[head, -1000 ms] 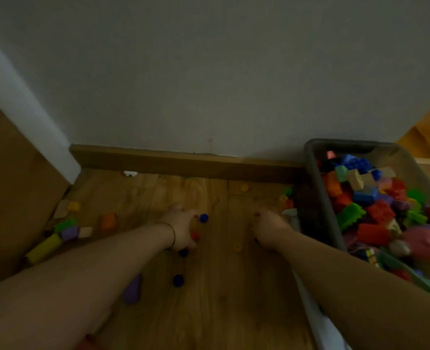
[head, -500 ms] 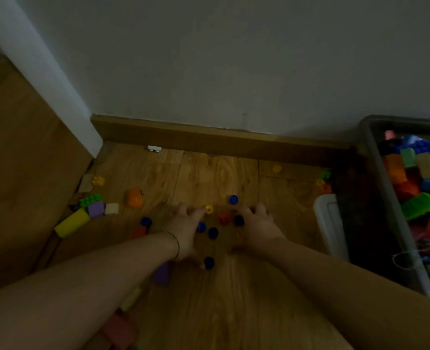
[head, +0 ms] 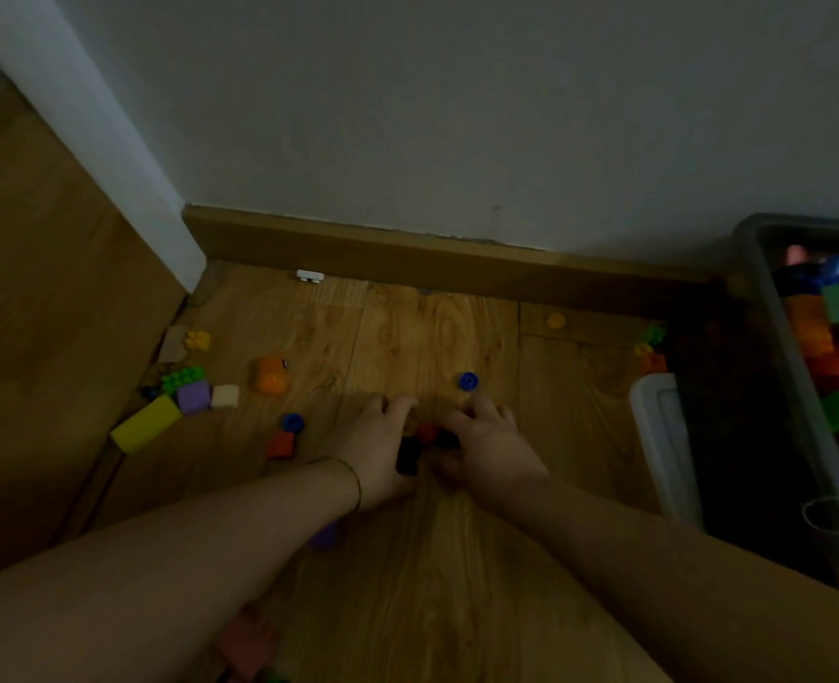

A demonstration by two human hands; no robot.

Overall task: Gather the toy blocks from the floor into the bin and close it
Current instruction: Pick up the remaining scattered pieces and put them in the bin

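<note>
My left hand (head: 375,443) and my right hand (head: 491,443) lie cupped side by side on the wooden floor, pressed around a small heap of blocks (head: 425,443), red and dark ones showing in the gap between them. A blue round block (head: 468,381) sits just beyond my right fingers. Another blue round block (head: 292,422) and a red block (head: 281,445) lie left of my left hand. The grey bin (head: 782,337), full of coloured blocks, stands at the right edge. Its whitish lid (head: 664,436) lies on the floor beside it.
Further left lie an orange block (head: 271,376), a white block (head: 224,396), a purple block (head: 193,397), a green block (head: 184,377) and a long yellow block (head: 145,424) against a wooden panel. A wall with a skirting board (head: 407,253) closes the far side. A purple block (head: 326,534) peeks under my left forearm.
Both hands have slid together and swept the scattered small blocks into one heap between them. The view has shifted left, pushing the bin toward the right edge.
</note>
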